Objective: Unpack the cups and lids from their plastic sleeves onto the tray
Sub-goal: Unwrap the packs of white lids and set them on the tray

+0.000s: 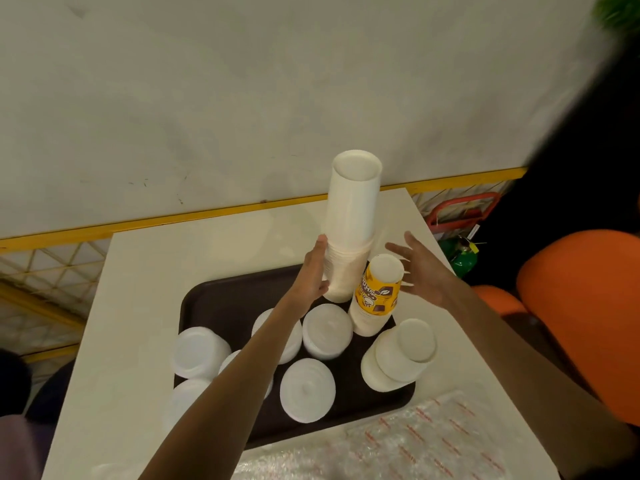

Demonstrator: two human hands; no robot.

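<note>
White cups and lids already standing on tray; left hand flat against tall stack, right hand open, holding nothing. Empty sleeve on table. Seems nearly finished.

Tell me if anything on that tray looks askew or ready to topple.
The tall white cup stack at the far edge of the tray stands out: its lower cups sit loosely nested and bulge off-line. The left hand presses flat against it; the right hand hovers open beside it.
</note>
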